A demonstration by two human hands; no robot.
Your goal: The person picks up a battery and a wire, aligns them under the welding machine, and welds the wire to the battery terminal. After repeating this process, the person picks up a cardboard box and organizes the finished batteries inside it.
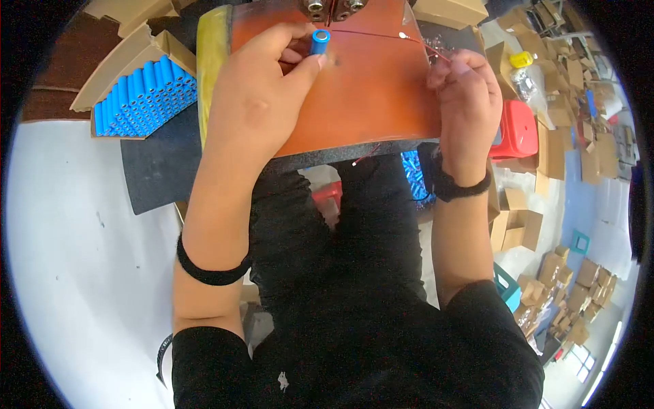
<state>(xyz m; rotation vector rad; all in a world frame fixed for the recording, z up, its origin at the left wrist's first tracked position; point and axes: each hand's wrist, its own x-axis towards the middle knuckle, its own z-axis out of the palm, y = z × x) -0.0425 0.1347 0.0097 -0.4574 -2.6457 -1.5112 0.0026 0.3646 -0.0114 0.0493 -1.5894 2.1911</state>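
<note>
Fingers of left hand (255, 95) pinch a blue cell (319, 41), right hand (466, 92) grips a red wire (381, 34); cardboard box (129, 71) of blue cells sits left of the grip.

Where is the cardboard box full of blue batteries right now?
In the head view, the open cardboard box of blue cylindrical batteries sits at the upper left, beside the orange mat and left of the left hand, which pinches one blue battery.
</note>
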